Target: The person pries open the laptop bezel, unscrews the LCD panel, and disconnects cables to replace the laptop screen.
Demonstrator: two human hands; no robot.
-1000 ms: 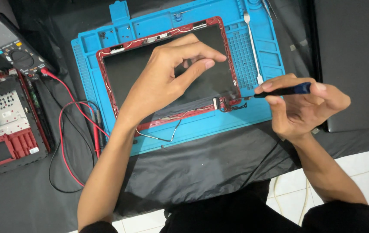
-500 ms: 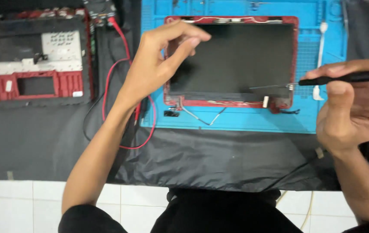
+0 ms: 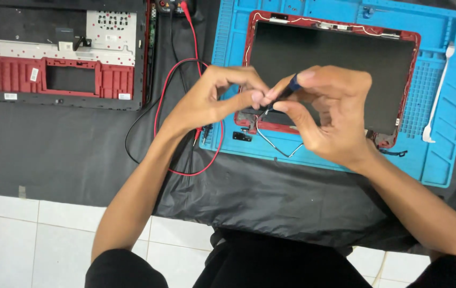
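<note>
Nearest, white floor tiles [image 3: 4, 240] at the edge of a low work area, then a black cloth [image 3: 270, 192] spread over them, creased in places.

Above the cloth's far side, both hands raised and close together. Right hand [image 3: 329, 117] curled shut round the dark blue handle of a small screwdriver [image 3: 292, 85], held off the work and over the near left corner of the screen panel [image 3: 334, 58]. Left hand [image 3: 212, 104] pinched, thumb and forefinger closed at the tool's tip. Impossible to tell whether a screw sits in that pinch.

Likely trouble from here:
- Anything tiny let go from the pinch could vanish into the dark creased cloth or the grid of the blue work mat [image 3: 441, 160].
- A slip of the tip straight down could mark the bare panel, or nick the thin grey cable [image 3: 276, 146] looping out just beneath.
- A forearm dragged back could catch the red lead [image 3: 185, 165] and black lead [image 3: 132, 144] curling beside the left wrist, and tug the meter [image 3: 172, 5] at the top edge.

Just beside the mat's near left corner, a small black bracket [image 3: 242, 136], loose and easy to knock. Further out, the panel in its red lid frame [image 3: 412, 64] flat on the mat, and a white pry tool [image 3: 436, 101] at the mat's right side. Far left, well apart, an opened red and black laptop base [image 3: 62, 58] on the same cloth.
</note>
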